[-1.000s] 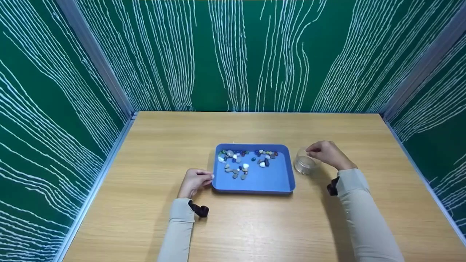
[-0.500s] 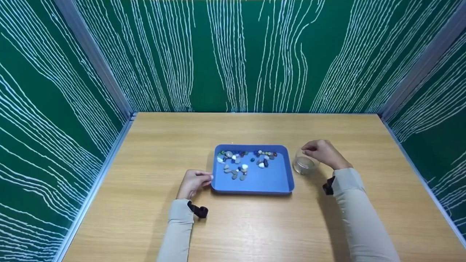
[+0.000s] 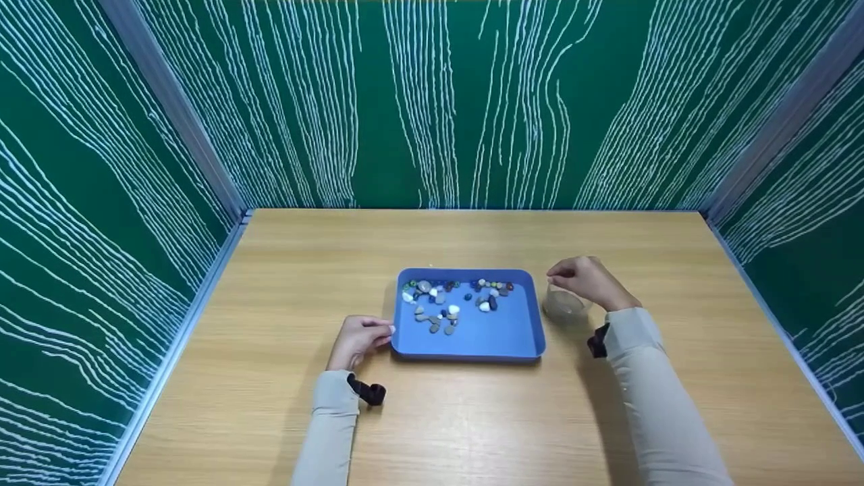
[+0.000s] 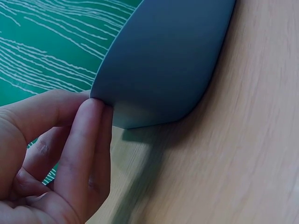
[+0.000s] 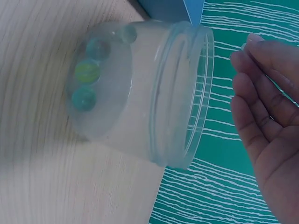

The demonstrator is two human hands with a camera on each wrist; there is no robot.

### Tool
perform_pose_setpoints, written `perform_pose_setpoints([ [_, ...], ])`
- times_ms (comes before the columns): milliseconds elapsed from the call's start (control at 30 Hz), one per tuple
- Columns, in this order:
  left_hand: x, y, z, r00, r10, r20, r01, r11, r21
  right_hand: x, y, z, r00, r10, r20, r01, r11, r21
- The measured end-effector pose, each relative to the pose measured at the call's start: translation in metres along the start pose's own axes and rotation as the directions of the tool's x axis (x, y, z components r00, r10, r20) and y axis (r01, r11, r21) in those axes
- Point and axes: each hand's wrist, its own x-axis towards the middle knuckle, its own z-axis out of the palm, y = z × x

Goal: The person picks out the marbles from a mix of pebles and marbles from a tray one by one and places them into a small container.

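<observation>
A blue tray (image 3: 499, 332) lies on the table with several stones and marbles in loose groups. My left hand (image 3: 356, 342) pinches the tray's left rim; the left wrist view shows thumb and fingers (image 4: 77, 154) together at the edge of the tray wall (image 4: 159, 60). Right of the tray stands a clear jar (image 3: 565, 309). My right hand (image 3: 592, 280) is above its mouth. Seen from the right wrist, the jar (image 5: 140, 93) holds several greenish marbles (image 5: 87, 71) at its bottom, and the right hand (image 5: 275, 107) pinches a small, mostly hidden pale glassy thing.
The wooden table (image 3: 472, 418) reaches back to a green wall (image 3: 385, 135) with white wavy lines. Similar green walls stand at left and right. A tiny pale speck lies behind the tray.
My right hand has shifted a little left, its fingertips now nearer the tray's right edge. The left hand keeps its pinch on the rim.
</observation>
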Motion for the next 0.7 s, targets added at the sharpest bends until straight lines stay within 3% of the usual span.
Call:
perform_pose_setpoints([
  [333, 0.0, 0.002, 0.001, 1.0, -0.004, -0.016, 0.004, 1.0, 0.016, 0.008, -0.012, 0.005, 0.997, 0.06, 0.04, -0.061, 0.998, 0.014],
  [467, -0.003, 0.006, 0.0, 1.0, -0.008, 0.004, 0.008, 1.0, 0.028, 0.013, -0.018, 0.008, 0.995, 0.075, 0.062, -0.077, 0.997, 0.028],
  [700, 0.0, 0.002, 0.0, 1.0, -0.007, -0.002, 0.007, 1.0, 0.026, 0.022, -0.031, 0.011, 0.989, 0.111, 0.096, -0.115, 0.993, 0.041],
])
